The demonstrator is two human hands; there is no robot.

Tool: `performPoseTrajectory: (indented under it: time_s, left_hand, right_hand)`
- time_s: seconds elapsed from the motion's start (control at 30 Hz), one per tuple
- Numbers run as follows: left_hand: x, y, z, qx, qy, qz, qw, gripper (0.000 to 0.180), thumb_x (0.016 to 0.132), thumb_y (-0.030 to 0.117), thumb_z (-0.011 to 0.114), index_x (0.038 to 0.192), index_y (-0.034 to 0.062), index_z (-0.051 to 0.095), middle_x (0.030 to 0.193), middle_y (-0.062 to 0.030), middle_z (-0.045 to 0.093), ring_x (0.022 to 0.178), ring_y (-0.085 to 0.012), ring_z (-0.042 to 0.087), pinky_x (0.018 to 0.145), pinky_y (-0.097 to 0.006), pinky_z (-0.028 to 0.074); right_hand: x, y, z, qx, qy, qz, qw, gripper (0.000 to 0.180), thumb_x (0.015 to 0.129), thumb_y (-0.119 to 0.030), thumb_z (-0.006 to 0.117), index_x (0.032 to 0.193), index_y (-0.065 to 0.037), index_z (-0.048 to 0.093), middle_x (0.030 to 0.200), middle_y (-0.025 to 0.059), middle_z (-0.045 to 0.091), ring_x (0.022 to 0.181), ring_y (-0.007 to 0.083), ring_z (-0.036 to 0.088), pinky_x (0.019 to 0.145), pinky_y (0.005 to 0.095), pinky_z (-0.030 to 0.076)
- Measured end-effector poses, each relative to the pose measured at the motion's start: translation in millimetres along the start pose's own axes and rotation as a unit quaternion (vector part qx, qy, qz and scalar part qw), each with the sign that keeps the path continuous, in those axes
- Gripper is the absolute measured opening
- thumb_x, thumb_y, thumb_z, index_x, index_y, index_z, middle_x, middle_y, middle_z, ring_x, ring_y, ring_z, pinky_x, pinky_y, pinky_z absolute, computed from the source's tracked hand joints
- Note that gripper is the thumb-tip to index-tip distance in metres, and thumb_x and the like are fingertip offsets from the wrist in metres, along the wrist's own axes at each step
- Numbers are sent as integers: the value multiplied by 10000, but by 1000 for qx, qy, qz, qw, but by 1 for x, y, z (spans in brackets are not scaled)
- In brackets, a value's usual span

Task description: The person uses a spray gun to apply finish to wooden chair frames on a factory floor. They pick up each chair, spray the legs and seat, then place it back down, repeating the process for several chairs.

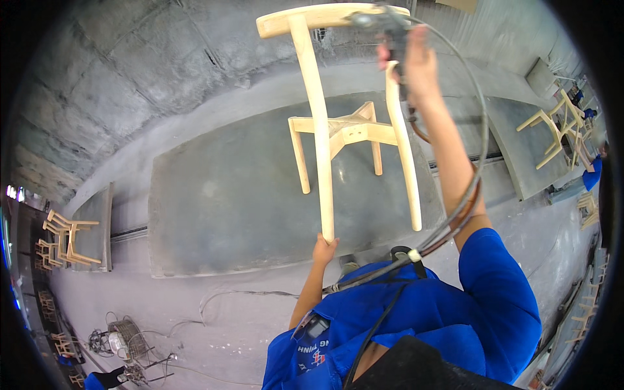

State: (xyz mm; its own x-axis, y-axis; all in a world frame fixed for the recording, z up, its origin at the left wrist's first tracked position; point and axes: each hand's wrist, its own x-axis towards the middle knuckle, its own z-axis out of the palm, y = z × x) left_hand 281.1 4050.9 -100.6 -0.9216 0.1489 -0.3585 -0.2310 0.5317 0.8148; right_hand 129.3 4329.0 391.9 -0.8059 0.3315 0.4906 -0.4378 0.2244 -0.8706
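Observation:
A pale wooden chair frame [318, 123] without a seat panel stands on a dark grey flat platform [214, 208], its curved top rail at the far side. Low on the nearest left leg, the fingers of my left hand [325, 248] are closed around the wood. My right hand [422, 68], slightly blurred, is raised at the right end of the top rail and grips a spray gun [395, 45]. The gun's nozzle end points left, in front of the rail; whether it touches the wood cannot be made out. No spray is visible.
Hoses [481, 130] loop from the gun past my right arm and across my waist. Further chair frames stand on platforms at left [71, 237] and right [552, 130]. A co-worker in blue [591, 174] is at far right. Wire-caged equipment [127, 338] with cables lies on the floor, lower left.

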Motion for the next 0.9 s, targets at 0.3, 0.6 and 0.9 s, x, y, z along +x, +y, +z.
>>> performPoseTrajectory:
  time_s: [0.3,0.6,0.9]
  left_hand:
    - [-13,-21,10,9,-18,-36,999,556,822,397,797,1078,-47,582,910,-162,675,858,-277,679,768,-399,526]
    - [9,34,42,-98,158,63,981,661,816,489,798,1126,-50,575,1041,-207,660,944,-318,651,880,-418,501]
    - [101,110,55,-20,-156,58,986,457,1016,433,530,1142,0,606,971,-139,707,922,-240,675,841,-366,510]
  right_hand:
    - [-65,6,-205,63,233,75,967,940,907,-826,281,1125,35,588,774,40,600,658,109,570,481,226,326]
    - [-236,29,-240,11,276,168,946,1042,852,-885,191,1191,28,562,867,94,670,784,161,652,449,207,341]
    - [-291,-4,-264,150,261,115,947,1153,725,-978,222,1166,40,534,801,93,580,794,224,635,383,189,341]
